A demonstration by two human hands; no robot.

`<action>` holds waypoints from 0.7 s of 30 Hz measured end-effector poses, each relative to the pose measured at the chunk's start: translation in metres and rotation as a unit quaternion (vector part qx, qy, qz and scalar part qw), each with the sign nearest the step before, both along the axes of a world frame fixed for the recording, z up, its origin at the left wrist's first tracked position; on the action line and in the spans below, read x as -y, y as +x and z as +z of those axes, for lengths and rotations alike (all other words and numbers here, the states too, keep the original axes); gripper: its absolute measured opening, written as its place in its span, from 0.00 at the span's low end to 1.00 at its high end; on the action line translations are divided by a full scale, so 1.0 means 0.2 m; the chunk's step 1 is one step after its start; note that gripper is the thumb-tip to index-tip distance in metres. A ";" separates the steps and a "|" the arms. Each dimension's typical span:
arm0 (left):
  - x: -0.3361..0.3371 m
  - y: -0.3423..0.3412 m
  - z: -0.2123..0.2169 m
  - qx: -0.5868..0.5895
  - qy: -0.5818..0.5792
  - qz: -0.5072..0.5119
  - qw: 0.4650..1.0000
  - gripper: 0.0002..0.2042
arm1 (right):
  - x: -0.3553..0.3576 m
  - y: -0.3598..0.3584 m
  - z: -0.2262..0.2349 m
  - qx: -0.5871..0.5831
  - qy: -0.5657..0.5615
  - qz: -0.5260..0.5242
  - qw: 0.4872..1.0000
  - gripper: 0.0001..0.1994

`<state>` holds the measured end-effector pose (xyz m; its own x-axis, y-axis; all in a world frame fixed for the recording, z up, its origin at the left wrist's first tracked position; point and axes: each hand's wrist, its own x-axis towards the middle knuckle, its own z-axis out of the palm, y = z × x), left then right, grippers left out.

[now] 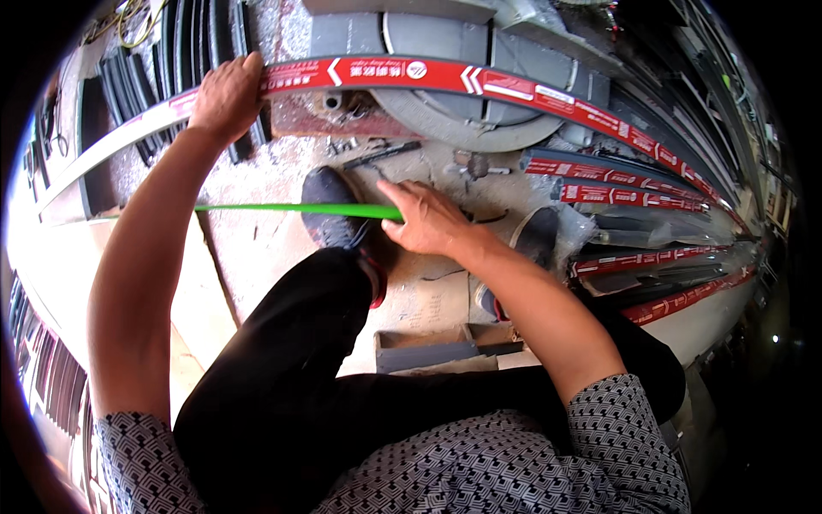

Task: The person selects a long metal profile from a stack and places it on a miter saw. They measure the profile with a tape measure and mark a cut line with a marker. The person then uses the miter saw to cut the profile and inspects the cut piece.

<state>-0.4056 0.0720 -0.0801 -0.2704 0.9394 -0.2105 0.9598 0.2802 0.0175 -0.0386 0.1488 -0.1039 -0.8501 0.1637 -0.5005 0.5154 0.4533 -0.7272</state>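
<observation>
A long metal profile (445, 77), its face covered in red printed film, runs across the far side of the view and bows toward the rim. My left hand (227, 98) is closed over it left of the middle. Between finger and thumb, my right hand (424, 217) pinches the end of a bright green strip (325, 209). The strip stretches left, passes near my left forearm and is thin at its far end. Part of the right hand's grip is hidden by its own back. Beneath that hand is my dark shoe (330, 206).
Beyond the profile sits a round grey machine table (471, 120) with a slot. Several red-labelled profiles (616, 176) in clear plastic lie at the right. Dark bars (201, 43) stand at the far left. A grey divided box (428, 351) lies between my legs.
</observation>
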 end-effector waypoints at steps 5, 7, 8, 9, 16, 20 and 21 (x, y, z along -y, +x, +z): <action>0.00 0.00 -0.01 0.004 0.012 -0.008 1.000 0.14 | -0.16 0.04 0.19 -0.139 0.030 -0.069 0.987 0.17; 0.00 0.00 0.01 0.006 0.008 -0.002 1.000 0.15 | -0.29 0.10 0.22 -0.176 0.047 -0.120 0.976 0.13; 0.00 0.01 0.02 -0.005 -0.006 0.001 1.000 0.12 | -0.37 0.13 0.25 -0.195 0.096 -0.157 0.963 0.11; -0.01 0.02 0.03 -0.013 -0.016 0.003 1.000 0.09 | -0.48 0.17 0.26 -0.212 0.147 -0.193 0.946 0.09; -0.01 0.00 0.00 0.018 0.016 -0.004 1.000 0.14 | -1.25 0.70 0.10 -0.031 0.503 -0.215 0.836 0.33; -0.01 0.02 0.01 0.025 0.040 -0.006 0.999 0.12 | -1.47 0.88 0.09 0.074 0.503 -0.109 0.854 0.39; 0.00 0.02 0.02 0.023 0.043 -0.005 0.999 0.11 | -1.50 0.89 0.09 0.086 0.502 -0.079 0.857 0.39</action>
<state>-0.4021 0.0730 -0.0768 -0.2526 0.9573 -0.1406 0.9602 0.2659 0.0857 0.1401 0.4495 -0.0851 -0.7050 0.6918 -0.1560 0.6889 0.7203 0.0809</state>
